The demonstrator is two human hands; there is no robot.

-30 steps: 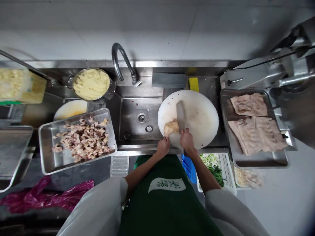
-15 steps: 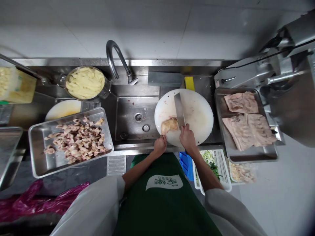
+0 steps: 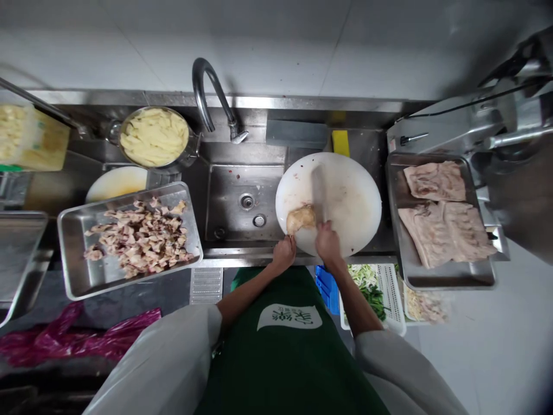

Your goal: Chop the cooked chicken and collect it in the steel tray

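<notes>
On the round white cutting board (image 3: 354,202) lies a pale yellowish piece of poultry (image 3: 301,219), close to the board's left edge. My left hand (image 3: 285,253) is closed on the near end of that piece, at the board's front rim. The handle of a cleaver (image 3: 318,190) is gripped in my right hand (image 3: 329,242). Motion blurs the cleaver's broad blade, which points away from me just right of the meat; whether it touches the meat I cannot tell. Small dark bits are scattered on the board.
Left of the board is a steel sink (image 3: 228,202) with a curved faucet (image 3: 207,86). A metal tray of chopped meat pieces (image 3: 138,242) stands farther left, below a pot of pale strips (image 3: 154,138). At right, another tray (image 3: 440,275) holds pale meat slabs. Vegetable baskets (image 3: 391,300) sit below.
The cleaver blade is now smeared by motion, where it was sharp before. My left hand keeps its hold on the poultry piece. The whole view has shifted slightly.
</notes>
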